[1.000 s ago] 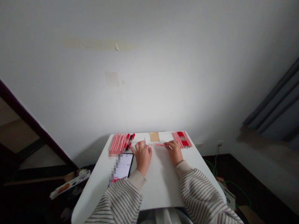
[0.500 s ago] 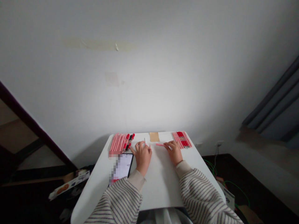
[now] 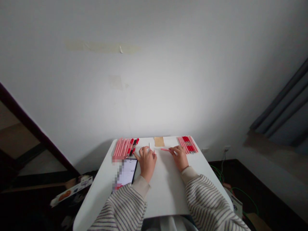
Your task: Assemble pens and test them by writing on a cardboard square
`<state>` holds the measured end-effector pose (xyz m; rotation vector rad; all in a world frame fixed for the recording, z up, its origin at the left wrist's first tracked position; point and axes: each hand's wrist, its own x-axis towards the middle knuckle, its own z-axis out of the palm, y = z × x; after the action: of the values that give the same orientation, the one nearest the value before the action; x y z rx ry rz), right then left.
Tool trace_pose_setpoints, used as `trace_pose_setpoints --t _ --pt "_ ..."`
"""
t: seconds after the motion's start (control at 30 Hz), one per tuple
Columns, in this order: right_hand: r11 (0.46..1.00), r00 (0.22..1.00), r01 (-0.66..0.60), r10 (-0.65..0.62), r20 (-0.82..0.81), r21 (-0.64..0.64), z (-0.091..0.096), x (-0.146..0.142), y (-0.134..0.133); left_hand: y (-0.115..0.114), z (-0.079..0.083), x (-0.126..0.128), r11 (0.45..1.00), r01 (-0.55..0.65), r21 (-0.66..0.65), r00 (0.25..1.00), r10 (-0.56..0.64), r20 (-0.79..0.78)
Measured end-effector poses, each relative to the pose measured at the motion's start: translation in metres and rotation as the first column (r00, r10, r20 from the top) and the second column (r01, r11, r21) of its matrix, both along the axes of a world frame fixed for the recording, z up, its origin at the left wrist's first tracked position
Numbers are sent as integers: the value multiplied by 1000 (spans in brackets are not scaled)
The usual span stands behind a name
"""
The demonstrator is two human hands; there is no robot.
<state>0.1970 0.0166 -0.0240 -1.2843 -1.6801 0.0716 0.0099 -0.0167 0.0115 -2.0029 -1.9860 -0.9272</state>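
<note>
A pale wall (image 3: 154, 80) fills most of the view, carrying a yellowish strip of old tape residue (image 3: 101, 46), and a dark grey curtain (image 3: 284, 112) hangs at the right. Against the wall stands a white table (image 3: 167, 195) with rounded corners. Over its near part reach the person's forearms in a striped left sleeve (image 3: 127, 207) and a striped right sleeve (image 3: 209, 199). A phone (image 3: 128, 171), its screen lit and partly pixelated, lies beside the left wrist. The left hand (image 3: 147, 163) is palm down near the table's middle with its fingers bent; whether they are clamped on anything cannot be told. The right hand (image 3: 180, 158) faces it, well apart, thumb and fingertips together on a slim stick. At the far left corner lies a row of pink, red and black pens (image 3: 122, 147); at the far right corner, just beyond the right hand, lies a tidier pink-and-red set (image 3: 187, 144). Between them, near the back edge, is a tan square (image 3: 159, 141). The slim pink stick (image 3: 164, 149) points from the right fingertips toward the left hand. A small white piece (image 3: 149, 145) shows just beyond the left fingers, and a smaller pink bit (image 3: 154, 152), too blurred to identify, shows at their tips.
</note>
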Motion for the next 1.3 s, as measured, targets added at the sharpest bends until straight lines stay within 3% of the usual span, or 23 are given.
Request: trace_pose_setpoints --t 0.7,1.3 --pt "998 989 -3 -6 147 60 0 -2 -2 -3 -2 5 983 140 -123 983 -123 133" --pt "998 993 -55 52 109 17 0 -1 0 -2 -4 6 987 128 -95 986 -116 122"
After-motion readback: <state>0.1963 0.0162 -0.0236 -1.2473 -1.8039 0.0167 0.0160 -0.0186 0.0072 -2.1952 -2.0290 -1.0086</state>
